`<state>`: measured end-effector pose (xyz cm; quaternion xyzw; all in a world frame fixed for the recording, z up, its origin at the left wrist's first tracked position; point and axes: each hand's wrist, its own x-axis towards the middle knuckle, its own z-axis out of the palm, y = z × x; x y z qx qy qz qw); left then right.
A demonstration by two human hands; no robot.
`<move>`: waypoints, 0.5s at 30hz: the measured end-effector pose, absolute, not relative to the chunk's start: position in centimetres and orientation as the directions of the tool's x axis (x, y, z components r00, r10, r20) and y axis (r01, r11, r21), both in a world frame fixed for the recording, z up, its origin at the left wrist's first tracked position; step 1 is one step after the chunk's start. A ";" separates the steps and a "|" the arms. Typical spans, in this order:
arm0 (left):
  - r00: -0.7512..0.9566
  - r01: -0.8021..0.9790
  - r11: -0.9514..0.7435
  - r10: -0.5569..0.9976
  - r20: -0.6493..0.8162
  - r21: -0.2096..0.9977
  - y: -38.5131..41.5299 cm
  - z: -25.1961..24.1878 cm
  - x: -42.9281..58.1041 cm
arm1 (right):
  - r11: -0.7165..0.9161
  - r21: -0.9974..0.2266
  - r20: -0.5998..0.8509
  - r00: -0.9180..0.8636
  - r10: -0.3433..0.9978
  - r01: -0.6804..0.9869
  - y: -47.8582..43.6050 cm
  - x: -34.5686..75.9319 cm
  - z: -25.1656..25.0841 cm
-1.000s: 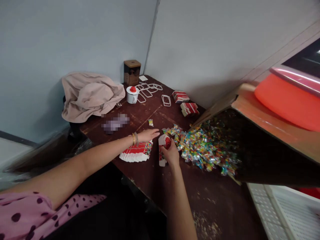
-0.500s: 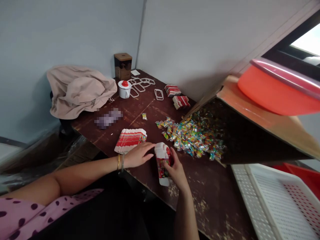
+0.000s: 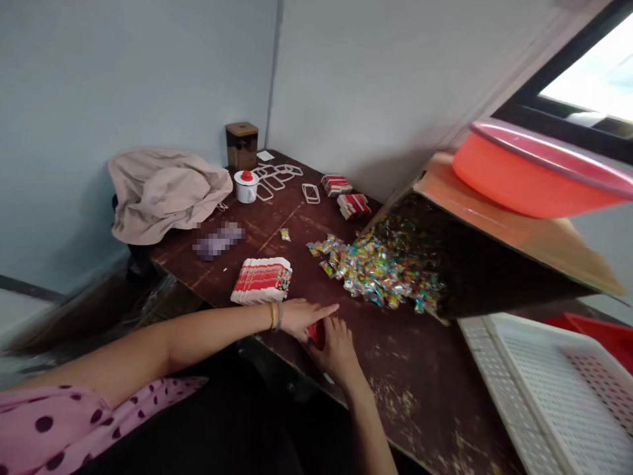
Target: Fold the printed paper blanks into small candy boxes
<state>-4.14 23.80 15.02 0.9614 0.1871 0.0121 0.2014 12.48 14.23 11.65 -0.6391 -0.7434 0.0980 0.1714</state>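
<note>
On the table's near edge both hands close around a small bundle of red-and-white printed cartons (image 3: 316, 334); only a red patch shows between them. My left hand (image 3: 299, 318), with bracelets at the wrist, lies across its far left side, index finger reaching over the top. My right hand (image 3: 337, 349) wraps the right side, fingertips meeting the left hand's fingers. A fanned stack of similar flat cartons (image 3: 262, 280) lies just beyond my left wrist. Small clear packets of colourful sweets (image 3: 376, 267) are heaped beyond my right hand, spilling from a cardboard box (image 3: 499, 231) on its side.
A lone packet (image 3: 285, 234) lies mid-table. Farther back are two carton bundles (image 3: 353, 206), white loops (image 3: 310, 193), a lidded mug (image 3: 246, 187) and a brown canister (image 3: 242, 145). Beige cloth (image 3: 168, 194) sits left. An orange basin (image 3: 534, 175) tops the box; a white basket (image 3: 554, 382) stands right.
My left hand has moved right onto the cartons. My right hand has shifted slightly, and the bundle is now mostly covered by both hands. The view has tilted a little.
</note>
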 end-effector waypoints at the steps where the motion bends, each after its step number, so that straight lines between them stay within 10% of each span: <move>1: 0.925 0.368 -0.853 0.378 -0.048 0.369 23.6 14.9 -3.9 | 0.114 -0.414 0.148 -0.057 0.987 0.903 13.6 13.1 11.3; 7: 0.906 0.414 -0.846 0.417 -0.065 0.336 22.8 14.6 -2.5 | -0.047 -0.789 0.083 0.181 0.980 0.613 10.0 16.1 9.6; 15: 0.920 0.387 -0.894 0.391 -0.028 0.227 22.1 14.5 -1.8 | 0.051 -0.857 0.099 0.066 0.993 0.512 10.0 14.9 9.7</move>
